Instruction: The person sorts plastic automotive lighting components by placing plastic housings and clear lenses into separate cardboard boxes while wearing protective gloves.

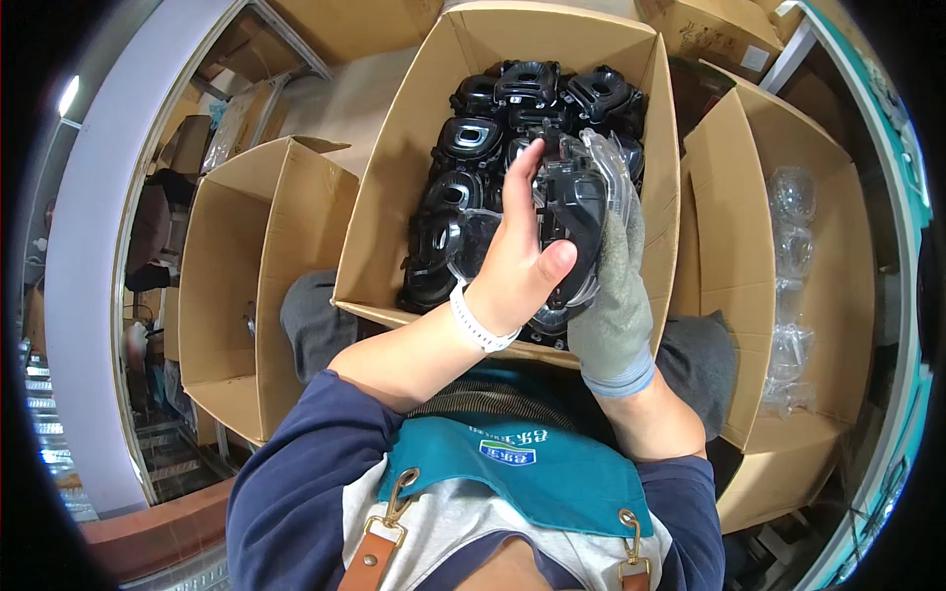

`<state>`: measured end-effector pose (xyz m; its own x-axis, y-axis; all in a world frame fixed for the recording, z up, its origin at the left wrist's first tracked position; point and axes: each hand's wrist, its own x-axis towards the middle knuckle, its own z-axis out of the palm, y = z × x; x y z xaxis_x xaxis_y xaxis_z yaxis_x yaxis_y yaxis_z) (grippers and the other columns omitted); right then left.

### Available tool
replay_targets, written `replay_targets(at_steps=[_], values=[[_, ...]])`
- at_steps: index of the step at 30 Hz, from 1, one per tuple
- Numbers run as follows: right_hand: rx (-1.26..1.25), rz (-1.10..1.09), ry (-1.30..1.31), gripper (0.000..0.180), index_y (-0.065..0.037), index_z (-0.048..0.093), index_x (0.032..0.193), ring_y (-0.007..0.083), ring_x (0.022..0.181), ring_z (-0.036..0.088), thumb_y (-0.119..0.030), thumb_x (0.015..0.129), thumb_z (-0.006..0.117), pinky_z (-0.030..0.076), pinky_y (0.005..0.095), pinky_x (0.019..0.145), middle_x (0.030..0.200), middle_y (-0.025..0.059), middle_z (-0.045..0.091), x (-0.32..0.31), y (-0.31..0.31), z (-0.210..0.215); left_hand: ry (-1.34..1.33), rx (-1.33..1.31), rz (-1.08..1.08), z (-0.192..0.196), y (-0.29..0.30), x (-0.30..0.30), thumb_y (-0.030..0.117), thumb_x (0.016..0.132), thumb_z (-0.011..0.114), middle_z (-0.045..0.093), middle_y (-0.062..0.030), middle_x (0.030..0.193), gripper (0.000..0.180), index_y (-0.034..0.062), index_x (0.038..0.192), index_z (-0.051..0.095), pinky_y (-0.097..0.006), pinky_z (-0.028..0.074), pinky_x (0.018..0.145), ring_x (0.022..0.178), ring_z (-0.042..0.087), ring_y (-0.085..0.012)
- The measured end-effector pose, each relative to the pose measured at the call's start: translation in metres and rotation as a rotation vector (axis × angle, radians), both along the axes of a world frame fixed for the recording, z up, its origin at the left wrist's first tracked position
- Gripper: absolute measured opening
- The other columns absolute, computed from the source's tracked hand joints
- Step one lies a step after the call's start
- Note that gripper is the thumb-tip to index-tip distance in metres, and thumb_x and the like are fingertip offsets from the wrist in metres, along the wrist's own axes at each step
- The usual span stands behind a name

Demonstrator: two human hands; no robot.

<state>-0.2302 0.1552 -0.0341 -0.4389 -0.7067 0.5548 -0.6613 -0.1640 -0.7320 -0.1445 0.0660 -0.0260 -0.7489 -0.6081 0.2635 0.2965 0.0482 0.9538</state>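
Pale grey shirt with navy sleeves and neckline; teal apron with white lettering and a small blue-white-green badge, brass clips joining its eyelets to brown straps. The left hand is ungloved, with a white perforated wristband; the right hand wears a grey-green glove with a bluish cuff. The trousers are dark grey.

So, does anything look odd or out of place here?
Nothing looks plainly spilled or damaged. One mismatch stands out: the right hand wears a grey glove, while the left hand, at the same black part, is bare.
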Motion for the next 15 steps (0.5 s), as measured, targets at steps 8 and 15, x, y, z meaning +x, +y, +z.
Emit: replay_targets(at_steps=[8, 15], values=[[-0.304, 0.211, -0.74, 0.062, -0.003, 0.02, 0.149, 0.0205, 0.13, 0.039, -0.018, 0.098, 0.053, 0.032, 0.0327, 0.109, 0.146, 0.0117, 0.035, 0.008, -0.01, 0.01, 0.232, 0.395, -0.094, 0.008, -0.015, -0.002, 0.037, 0.085, 0.065, 0.046, -0.0084, 0.131, 0.088, 0.0093, 0.15, 0.013, -0.035, 0.036, 0.105, 0.119, 0.048, -0.0207], [-0.175, 0.196, -0.543, 0.072, -0.001, 0.023, 0.148, 0.022, 0.131, 0.042, -0.01, 0.089, 0.064, 0.032, 0.0362, 0.11, 0.147, 0.0127, 0.038, 0.006, -0.003, 0.009, 0.122, 0.459, -0.185, 0.009, -0.017, 0.009, 0.022, 0.088, 0.064, 0.051, -0.0051, 0.126, 0.065, 0.0055, 0.143, 0.034, -0.032, 0.037, 0.104, 0.116, 0.048, -0.0155]])
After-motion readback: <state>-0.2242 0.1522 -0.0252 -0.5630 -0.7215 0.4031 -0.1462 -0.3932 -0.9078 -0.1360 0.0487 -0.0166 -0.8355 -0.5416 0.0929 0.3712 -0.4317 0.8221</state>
